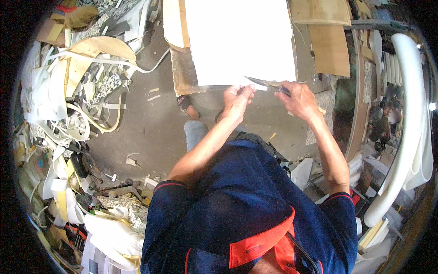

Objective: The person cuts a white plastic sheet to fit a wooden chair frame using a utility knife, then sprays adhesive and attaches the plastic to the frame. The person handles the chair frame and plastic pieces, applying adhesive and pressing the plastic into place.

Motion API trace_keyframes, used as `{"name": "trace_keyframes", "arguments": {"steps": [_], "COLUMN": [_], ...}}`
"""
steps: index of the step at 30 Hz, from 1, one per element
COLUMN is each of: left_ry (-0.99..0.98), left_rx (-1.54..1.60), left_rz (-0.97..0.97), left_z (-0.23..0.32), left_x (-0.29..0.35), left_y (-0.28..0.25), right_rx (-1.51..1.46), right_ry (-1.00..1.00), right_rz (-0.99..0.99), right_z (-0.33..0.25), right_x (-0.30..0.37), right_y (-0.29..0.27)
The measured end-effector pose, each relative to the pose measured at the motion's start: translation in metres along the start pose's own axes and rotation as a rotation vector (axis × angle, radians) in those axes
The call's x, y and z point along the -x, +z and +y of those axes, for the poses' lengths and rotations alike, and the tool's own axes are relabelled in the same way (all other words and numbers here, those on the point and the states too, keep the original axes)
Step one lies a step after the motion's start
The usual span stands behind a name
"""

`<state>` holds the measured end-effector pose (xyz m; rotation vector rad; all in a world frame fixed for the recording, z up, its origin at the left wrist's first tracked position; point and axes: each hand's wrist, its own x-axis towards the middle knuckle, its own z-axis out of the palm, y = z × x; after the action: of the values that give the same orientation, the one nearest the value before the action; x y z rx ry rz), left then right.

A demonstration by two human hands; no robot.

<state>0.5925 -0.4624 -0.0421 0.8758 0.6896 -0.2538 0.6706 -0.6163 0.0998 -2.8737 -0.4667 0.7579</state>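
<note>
My left hand [238, 99] is closed in a pinch at the front edge of a large white sheet [242, 43]. A small white strip [260, 86] sticks out to the right of its fingertips and seems to be held in them. My right hand [299, 97] grips a pointed cutting tool [261, 81] with a dark blade and a black handle. Its tip points left, over the sheet's front edge and just above the strip. Whether it is a knife or scissors I cannot tell. The sheet is overexposed, so its surface shows no detail.
Under the sheet lies a worn brown board [183, 75]. Heaped white and yellowish foam offcuts [86, 91] cover the left side. Wooden boards [329, 50] lie at the back right, and a long white foam roll [401, 123] stands at the far right. My sandalled foot [189, 108] is below the board.
</note>
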Motion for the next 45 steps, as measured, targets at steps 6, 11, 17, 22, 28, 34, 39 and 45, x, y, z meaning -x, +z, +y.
{"name": "trace_keyframes", "arguments": {"steps": [6, 11, 17, 22, 28, 34, 39, 45], "left_ry": [-0.074, -0.001, 0.03, -0.002, -0.011, -0.047, -0.049, -0.037], "left_rx": [-0.072, 0.013, 0.126, 0.067, 0.048, 0.011, 0.01, 0.034], "left_rz": [-0.063, -0.01, 0.014, 0.022, -0.001, -0.009, -0.016, -0.015], "left_z": [0.006, 0.027, 0.047, 0.049, 0.047, 0.05, 0.048, 0.052], "left_x": [0.001, 0.008, 0.003, 0.004, 0.002, 0.004, 0.003, 0.009], "left_y": [-0.013, -0.033, -0.069, -0.07, -0.078, -0.081, -0.085, -0.085], "right_rx": [-0.021, -0.034, -0.024, -0.032, -0.027, -0.067, -0.084, -0.057], "right_ry": [0.008, 0.064, 0.069, 0.066, 0.07, 0.107, 0.186, 0.166], "right_rz": [0.006, -0.035, 0.015, 0.023, 0.011, 0.006, -0.048, -0.009], "right_z": [-0.026, -0.039, -0.046, -0.059, -0.079, -0.097, -0.115, -0.128], "right_x": [-0.004, -0.005, -0.002, -0.006, -0.012, -0.014, -0.015, -0.016], "right_y": [0.003, -0.001, 0.003, 0.001, 0.0, 0.003, 0.002, 0.008]}}
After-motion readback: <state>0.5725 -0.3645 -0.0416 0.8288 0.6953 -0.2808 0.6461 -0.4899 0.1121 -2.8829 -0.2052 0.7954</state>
